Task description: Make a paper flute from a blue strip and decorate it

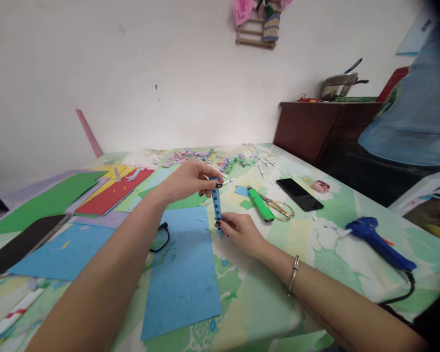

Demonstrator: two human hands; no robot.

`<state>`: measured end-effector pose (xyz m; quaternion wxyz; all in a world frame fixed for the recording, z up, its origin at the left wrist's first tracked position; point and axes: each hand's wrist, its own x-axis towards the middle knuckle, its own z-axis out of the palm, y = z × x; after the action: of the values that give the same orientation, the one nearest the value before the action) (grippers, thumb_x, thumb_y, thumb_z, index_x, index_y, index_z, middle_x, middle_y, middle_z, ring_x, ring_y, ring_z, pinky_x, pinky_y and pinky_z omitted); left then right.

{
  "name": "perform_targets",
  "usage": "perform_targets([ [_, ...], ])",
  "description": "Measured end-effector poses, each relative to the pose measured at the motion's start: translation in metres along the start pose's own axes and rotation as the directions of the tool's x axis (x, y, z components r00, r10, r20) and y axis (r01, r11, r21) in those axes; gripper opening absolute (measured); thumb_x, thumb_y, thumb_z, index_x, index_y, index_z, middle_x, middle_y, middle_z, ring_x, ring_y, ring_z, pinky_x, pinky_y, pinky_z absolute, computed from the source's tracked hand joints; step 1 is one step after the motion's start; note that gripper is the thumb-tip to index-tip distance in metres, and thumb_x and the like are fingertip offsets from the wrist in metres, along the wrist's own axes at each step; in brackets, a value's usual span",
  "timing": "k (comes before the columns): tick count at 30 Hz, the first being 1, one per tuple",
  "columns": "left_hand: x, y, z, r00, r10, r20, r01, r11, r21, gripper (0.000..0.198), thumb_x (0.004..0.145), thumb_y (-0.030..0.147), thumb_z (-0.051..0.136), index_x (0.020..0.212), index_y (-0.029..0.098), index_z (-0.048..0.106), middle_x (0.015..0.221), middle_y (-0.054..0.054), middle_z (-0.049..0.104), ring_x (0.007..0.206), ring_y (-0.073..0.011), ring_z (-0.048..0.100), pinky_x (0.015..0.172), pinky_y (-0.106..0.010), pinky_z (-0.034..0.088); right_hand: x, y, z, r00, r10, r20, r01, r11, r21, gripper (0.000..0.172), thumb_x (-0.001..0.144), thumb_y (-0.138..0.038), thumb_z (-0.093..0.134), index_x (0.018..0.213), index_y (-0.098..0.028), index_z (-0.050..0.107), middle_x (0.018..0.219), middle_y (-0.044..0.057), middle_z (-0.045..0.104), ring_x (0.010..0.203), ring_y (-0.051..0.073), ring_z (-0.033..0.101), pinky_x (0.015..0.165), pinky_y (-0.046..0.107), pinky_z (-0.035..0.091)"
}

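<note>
Between my hands, a narrow blue strip with dark dots [216,203] stands nearly upright above the table. My left hand [192,181] pinches its top end between thumb and fingers. Lower down, my right hand [242,232] is closed on the strip near its bottom end. Below and to the left lies a blue sheet [185,274] with a few small scraps on it. A pair of black-framed glasses [162,238] sits at that sheet's left edge, partly hidden by my left forearm.
Right of my hands lie a green utility knife [260,204], gold-handled scissors [283,210], a black phone [299,194] and a blue glue gun [381,242] with its cord. Coloured sheets [55,200] are stacked at left. Small rolled pieces [229,164] are at the back.
</note>
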<state>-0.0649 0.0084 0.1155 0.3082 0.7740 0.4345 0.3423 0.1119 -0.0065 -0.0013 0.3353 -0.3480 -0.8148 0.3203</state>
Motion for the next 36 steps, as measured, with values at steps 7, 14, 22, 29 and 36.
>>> perform_targets([
  [7, -0.001, -0.006, -0.001, 0.997, 0.019, -0.073, -0.020, 1.000, -0.015, 0.006, 0.070, 0.015, 0.068, 0.074, 0.012, 0.072, 0.049, -0.003, 0.062, 0.046, -0.0139, 0.060, 0.040, -0.020, 0.044, 0.000, -0.003, 0.003, 1.000, -0.002, 0.010, 0.002, 0.999, -0.043, 0.023, 0.085, -0.018, 0.046, 0.063, -0.018, 0.051, 0.054, -0.004, 0.048, 0.051, 0.010, 0.036, 0.052, 0.024, 0.025],
  [14, 0.000, -0.007, 0.002, 0.993, 0.077, -0.087, -0.079, 0.997, -0.022, 0.009, 0.072, 0.020, 0.069, 0.073, 0.012, 0.073, 0.052, -0.003, 0.063, 0.044, -0.0123, 0.059, 0.042, -0.020, 0.048, 0.001, -0.006, 0.007, 0.992, 0.019, -0.121, -0.019, 1.000, 0.004, 0.021, 0.084, -0.020, 0.050, 0.103, -0.018, 0.060, 0.077, 0.001, 0.064, 0.059, 0.011, 0.050, 0.058, 0.023, 0.038],
  [22, -0.002, -0.004, 0.004, 0.993, 0.090, -0.079, -0.091, 0.996, -0.002, 0.010, 0.071, 0.021, 0.070, 0.075, 0.013, 0.073, 0.064, -0.006, 0.066, 0.046, -0.0136, 0.061, 0.043, -0.024, 0.051, 0.014, -0.013, 0.004, 0.964, 0.061, -0.257, 0.040, 0.928, 0.371, 0.017, 0.079, -0.031, 0.061, 0.092, -0.020, 0.059, 0.090, 0.003, 0.061, 0.065, 0.011, 0.051, 0.058, 0.024, 0.043],
  [29, -0.002, -0.007, 0.002, 0.988, 0.154, 0.022, -0.152, 0.986, -0.069, 0.008, 0.075, 0.022, 0.067, 0.077, 0.014, 0.070, 0.064, -0.003, 0.062, 0.050, -0.0112, 0.057, 0.044, -0.022, 0.047, 0.024, -0.016, -0.007, 0.988, 0.053, -0.145, 0.045, 0.797, 0.602, 0.027, 0.068, -0.034, 0.072, 0.082, -0.020, 0.055, 0.070, -0.003, 0.049, 0.062, 0.010, 0.045, 0.058, 0.024, 0.040],
  [36, -0.001, -0.013, 0.003, 0.981, 0.182, 0.067, -0.168, 0.971, -0.171, 0.014, 0.076, 0.028, 0.068, 0.080, 0.015, 0.070, 0.071, -0.004, 0.061, 0.053, -0.0113, 0.057, 0.044, -0.022, 0.044, 0.026, -0.013, -0.011, 0.999, -0.036, -0.031, 0.047, 0.815, 0.578, 0.020, 0.073, -0.033, 0.066, 0.080, -0.020, 0.053, 0.074, -0.001, 0.051, 0.068, 0.012, 0.048, 0.063, 0.026, 0.040],
])
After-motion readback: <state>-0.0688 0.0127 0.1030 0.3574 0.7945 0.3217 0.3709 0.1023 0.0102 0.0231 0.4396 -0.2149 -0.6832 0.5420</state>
